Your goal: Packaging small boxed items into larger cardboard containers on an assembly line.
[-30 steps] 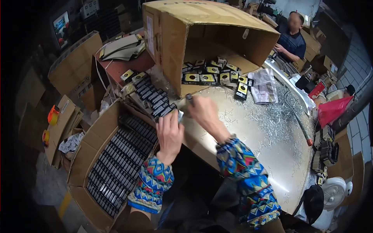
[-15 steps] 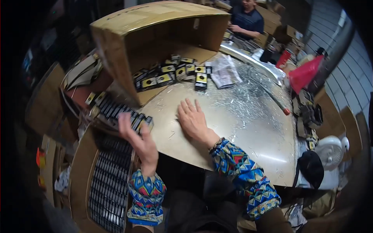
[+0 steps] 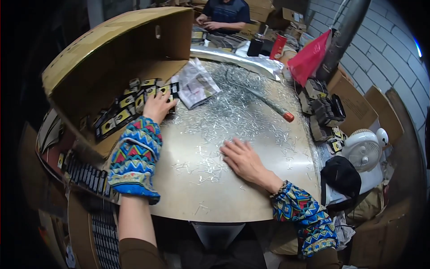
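Note:
My left hand (image 3: 157, 107) reaches to the right end of a pile of small black-and-yellow boxes (image 3: 122, 117) at the mouth of a large cardboard carton (image 3: 118, 33). Its fingers are apart and lie over the boxes there; a dark box shows partly beneath them, and I see no firm grip. Palm down on the metal-topped table (image 3: 179, 197) rests my right hand (image 3: 245, 162), its fingers stretched out and holding nothing. Around and beyond it many thin silvery wire pieces (image 3: 210, 125) are scattered. Both forearms wear patterned blue sleeve covers.
A crumpled printed sheet (image 3: 197, 85) and a rod with an orange end (image 3: 268, 103) lie farther back. Rows of boxes (image 3: 85, 175) stand at the left. On the right are a white fan (image 3: 363, 150), a black cap (image 3: 341, 179) and a pink bag (image 3: 309, 58). Across the table sits another person (image 3: 226, 15).
My left hand has moved from the rows of boxes at the left up to the pile in the carton. My right hand has shifted right and nearer. The view has turned rightward; more wire pieces lie nearby.

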The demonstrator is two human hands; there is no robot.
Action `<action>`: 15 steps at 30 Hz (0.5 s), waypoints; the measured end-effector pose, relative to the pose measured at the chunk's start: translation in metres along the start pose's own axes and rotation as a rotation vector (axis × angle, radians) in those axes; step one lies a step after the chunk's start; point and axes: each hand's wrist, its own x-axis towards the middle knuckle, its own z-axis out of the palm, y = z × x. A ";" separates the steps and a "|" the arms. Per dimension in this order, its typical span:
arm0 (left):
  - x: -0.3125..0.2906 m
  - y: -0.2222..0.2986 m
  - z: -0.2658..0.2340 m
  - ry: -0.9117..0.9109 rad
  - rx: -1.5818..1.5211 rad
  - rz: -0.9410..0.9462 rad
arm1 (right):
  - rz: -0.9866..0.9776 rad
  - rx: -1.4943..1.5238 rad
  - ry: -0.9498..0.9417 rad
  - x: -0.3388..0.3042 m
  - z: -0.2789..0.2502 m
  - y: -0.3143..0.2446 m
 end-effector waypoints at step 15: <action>0.022 0.061 -0.079 -0.434 -0.542 -0.219 | -0.003 0.019 -0.141 -0.041 -0.016 -0.048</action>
